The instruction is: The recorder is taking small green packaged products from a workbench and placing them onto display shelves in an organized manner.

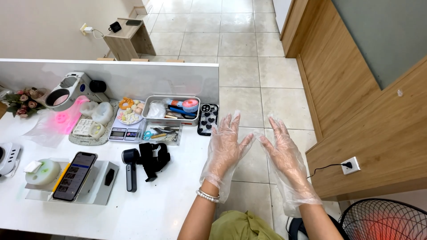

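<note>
Both of my hands are raised side by side off the right end of a white table point(155, 209), over the tiled floor. My left hand point(226, 146) wears a loose clear plastic glove, fingers spread, and holds nothing; a pearl bracelet point(207, 195) circles its wrist. My right hand point(284, 155) wears the same kind of glove, fingers apart, also empty. The thumbs nearly touch. Nearest on the table is a phone in a clear case with black hearts point(207, 118).
On the table: a grey tray of tools point(171, 110), a small scale with a plate of beads point(126, 129), a black handheld camera with strap point(144, 162), a phone on a stand point(74, 175), a ring lamp magnifier point(66, 91), flowers point(24, 102). A fan point(384, 220) stands at lower right.
</note>
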